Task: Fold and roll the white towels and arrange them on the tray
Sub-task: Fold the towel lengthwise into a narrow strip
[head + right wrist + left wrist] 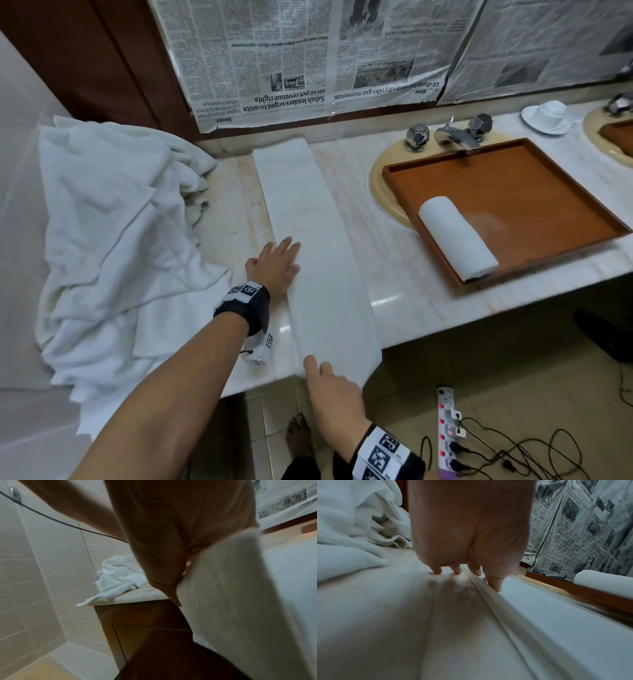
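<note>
A long white towel (318, 233), folded into a narrow strip, lies on the marble counter (394, 240) from the back wall to the front edge, and its near end hangs over. My left hand (277, 263) lies flat with straight fingers on the strip's left edge; its fingertips (457, 571) press on the towel (556, 615) and the counter. My right hand (332, 380) holds the hanging near end; the cloth (231, 601) covers its fingers. On the brown wooden tray (531, 192) over the sink lies one rolled white towel (457, 238).
A heap of loose white towels (113, 222) fills the counter's left end against the tiled wall. A tap (452, 135) stands behind the tray, and a cup on a saucer (548, 114) sits further right. A power strip (447, 431) with cables lies on the floor.
</note>
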{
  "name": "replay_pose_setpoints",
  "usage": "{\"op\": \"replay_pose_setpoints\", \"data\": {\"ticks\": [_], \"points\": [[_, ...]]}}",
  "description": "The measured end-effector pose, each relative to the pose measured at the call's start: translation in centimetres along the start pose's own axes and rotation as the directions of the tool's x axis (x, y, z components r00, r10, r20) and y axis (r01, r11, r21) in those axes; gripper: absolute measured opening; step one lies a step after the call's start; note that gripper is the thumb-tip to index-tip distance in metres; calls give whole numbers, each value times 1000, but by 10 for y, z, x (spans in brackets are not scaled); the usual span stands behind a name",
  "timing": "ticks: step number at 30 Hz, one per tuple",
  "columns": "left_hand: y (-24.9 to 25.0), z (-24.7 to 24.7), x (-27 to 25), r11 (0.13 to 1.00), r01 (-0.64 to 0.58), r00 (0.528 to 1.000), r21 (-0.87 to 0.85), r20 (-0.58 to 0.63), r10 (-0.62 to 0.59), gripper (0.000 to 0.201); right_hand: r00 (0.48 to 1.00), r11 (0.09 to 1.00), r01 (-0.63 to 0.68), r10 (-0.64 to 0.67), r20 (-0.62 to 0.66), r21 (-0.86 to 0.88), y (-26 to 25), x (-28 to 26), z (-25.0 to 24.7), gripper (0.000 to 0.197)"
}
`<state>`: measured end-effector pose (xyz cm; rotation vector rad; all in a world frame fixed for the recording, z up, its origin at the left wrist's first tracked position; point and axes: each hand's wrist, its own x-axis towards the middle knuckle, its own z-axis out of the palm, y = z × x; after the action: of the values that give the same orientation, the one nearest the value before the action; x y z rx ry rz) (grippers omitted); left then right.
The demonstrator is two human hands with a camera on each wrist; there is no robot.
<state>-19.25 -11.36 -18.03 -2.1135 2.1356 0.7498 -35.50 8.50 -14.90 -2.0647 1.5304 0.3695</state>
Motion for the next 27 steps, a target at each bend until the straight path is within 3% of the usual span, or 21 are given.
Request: {"op": "replay_pose_setpoints", "data": {"ticks": [6, 11, 13, 16, 18, 21, 23, 27], "points": [[0, 4, 2, 999, 0, 999, -43, -35, -1, 57, 1000, 992, 9, -10, 0, 124, 4, -1, 7, 48], [-9, 16, -12, 971, -57, 986, -232, -167, 18, 60, 991, 925, 104, -126, 35, 366, 16, 6, -9, 22], [-11, 24, -25, 961, -57, 978, -270, -209, 0, 59, 988, 887, 156, -142, -65, 435, 27, 13, -25, 17], [-3, 36, -49, 977, -24, 977, -211, -213, -22, 57, 922, 933, 230, -118, -369, 277, 53, 49, -45, 34], [9, 46, -59, 992, 13, 987, -122, -160, -33, 64, 881, 966, 221, -139, -451, 134, 69, 82, -58, 55], [25, 59, -62, 996, 67, 990, -58, -118, -74, 72, 938, 979, 203, -196, -285, -2, 78, 122, -64, 65], [27, 58, -56, 995, 98, 988, -33, -115, -102, 72, 948, 973, 205, -225, -224, -109, 87, 139, -61, 64], [17, 59, -55, 992, 126, 984, 8, -126, -124, 69, 956, 988, 122, -142, -256, -94, 116, 141, -57, 59]]}}
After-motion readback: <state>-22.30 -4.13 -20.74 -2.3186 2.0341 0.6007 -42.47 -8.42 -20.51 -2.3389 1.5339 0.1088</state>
